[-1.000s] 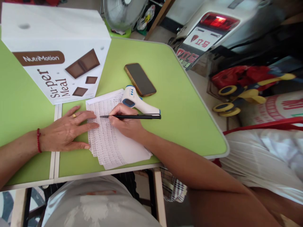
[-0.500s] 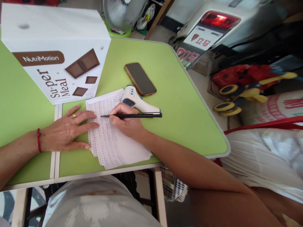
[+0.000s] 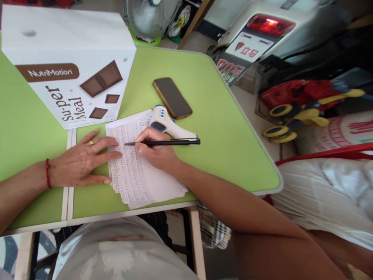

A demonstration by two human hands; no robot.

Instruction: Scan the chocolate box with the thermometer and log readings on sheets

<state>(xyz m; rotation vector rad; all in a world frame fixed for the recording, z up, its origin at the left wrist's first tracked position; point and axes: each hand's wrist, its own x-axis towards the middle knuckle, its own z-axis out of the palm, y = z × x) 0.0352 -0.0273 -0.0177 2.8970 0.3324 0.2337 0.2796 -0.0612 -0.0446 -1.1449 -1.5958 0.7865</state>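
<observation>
My right hand [image 3: 155,149] pinches a black pen [image 3: 177,142], its tip at the written part of the paper sheets [image 3: 134,171]. Rows of small handwriting fill the left side of the top sheet, and the lower right part is blank. My left hand [image 3: 84,159] lies flat with fingers spread, its fingertips on the left edge of the paper. It wears a gold ring and a red wrist string. Just beyond my right hand a white infrared thermometer [image 3: 163,119] rests partly on the sheets. A phone [image 3: 174,97] in a brown case lies beside it, screen up.
A white NutriMotion box [image 3: 70,35] stands at the left on the green folding table [image 3: 227,128]. Beyond the table are a fan [image 3: 145,17] and a scooter's rear [image 3: 262,35]. At the right are a yellow-wheeled toy [image 3: 291,120] and a white cloth [image 3: 320,198].
The pen and my right hand have shifted very slightly to the right. My left hand and the other things stay in place.
</observation>
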